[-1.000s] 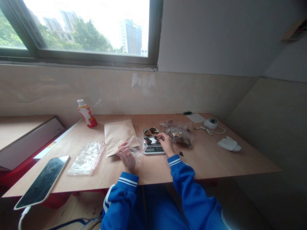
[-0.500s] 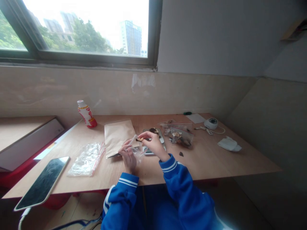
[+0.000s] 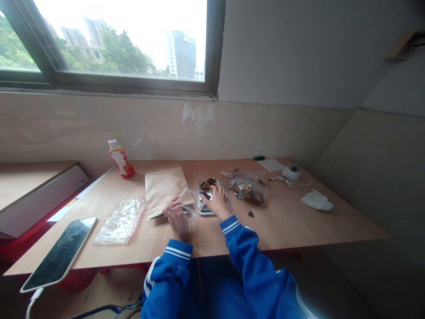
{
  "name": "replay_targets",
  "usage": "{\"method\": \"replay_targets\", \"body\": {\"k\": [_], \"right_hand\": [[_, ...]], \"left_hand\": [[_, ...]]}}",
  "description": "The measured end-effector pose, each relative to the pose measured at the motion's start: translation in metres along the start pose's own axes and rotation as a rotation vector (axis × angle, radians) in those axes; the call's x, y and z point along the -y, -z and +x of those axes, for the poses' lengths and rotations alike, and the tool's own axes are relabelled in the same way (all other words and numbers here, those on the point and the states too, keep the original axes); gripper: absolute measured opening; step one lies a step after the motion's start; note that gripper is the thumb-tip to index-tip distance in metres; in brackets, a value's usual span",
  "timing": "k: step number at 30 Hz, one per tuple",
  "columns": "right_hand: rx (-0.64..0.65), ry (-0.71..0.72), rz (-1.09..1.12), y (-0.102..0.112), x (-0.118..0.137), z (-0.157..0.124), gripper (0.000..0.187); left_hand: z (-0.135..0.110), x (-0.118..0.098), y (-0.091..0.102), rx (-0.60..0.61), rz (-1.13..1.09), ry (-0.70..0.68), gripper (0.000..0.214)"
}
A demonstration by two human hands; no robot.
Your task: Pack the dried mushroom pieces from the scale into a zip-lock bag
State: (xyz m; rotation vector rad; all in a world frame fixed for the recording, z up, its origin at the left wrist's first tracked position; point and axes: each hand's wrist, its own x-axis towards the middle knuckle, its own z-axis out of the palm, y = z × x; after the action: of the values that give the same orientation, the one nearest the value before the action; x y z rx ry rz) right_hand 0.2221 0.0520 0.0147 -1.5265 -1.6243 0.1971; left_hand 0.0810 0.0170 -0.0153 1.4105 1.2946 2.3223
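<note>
Dark broken pieces [image 3: 207, 184] lie on a digital scale [image 3: 201, 199], with the right hand [image 3: 217, 201] curled down directly beside them (whether it pinches one, I cannot tell). The left hand [image 3: 177, 217] grips a clear zip bag [image 3: 189, 203] at its edge, above a kraft paper envelope [image 3: 164, 190]. A stuffed zip bag [image 3: 247, 189] lies just right of the scale.

From the middle of the light plywood table [image 3: 292, 226], a white-and-red plastic bottle [image 3: 121, 159] stood at ten o'clock, a black-screened smartphone [image 3: 59, 254] lay at eight, a round white corded device [image 3: 291, 172] sat at two, and a crumpled white tissue [image 3: 317, 200] lay at three.
</note>
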Motion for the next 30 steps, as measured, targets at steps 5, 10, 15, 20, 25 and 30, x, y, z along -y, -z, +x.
{"method": "replay_targets", "body": {"k": [5,10,15,20,25,30], "right_hand": [[-0.001,-0.011,-0.145,-0.019,-0.009,-0.009,0.050],[-0.010,0.015,-0.117,-0.004,-0.014,-0.005,0.013],[0.019,0.036,-0.031,0.010,-0.022,0.002,0.013],[-0.105,0.030,0.083,0.026,-0.006,0.004,0.017],[-0.043,0.176,0.267,0.051,0.040,-0.002,0.025],[0.137,0.270,0.282,0.050,0.047,-0.007,0.040]], "left_hand": [[0.000,0.001,0.001,0.008,0.008,0.022,0.008],[-0.001,0.005,0.002,0.005,0.003,0.035,0.009],[-0.001,0.003,0.001,0.000,0.009,0.053,0.010],[-0.001,0.001,0.001,-0.007,0.006,0.066,0.010],[-0.001,-0.003,0.000,0.034,0.045,0.109,0.011],[0.000,-0.006,0.002,0.041,0.112,0.120,0.015]]}}
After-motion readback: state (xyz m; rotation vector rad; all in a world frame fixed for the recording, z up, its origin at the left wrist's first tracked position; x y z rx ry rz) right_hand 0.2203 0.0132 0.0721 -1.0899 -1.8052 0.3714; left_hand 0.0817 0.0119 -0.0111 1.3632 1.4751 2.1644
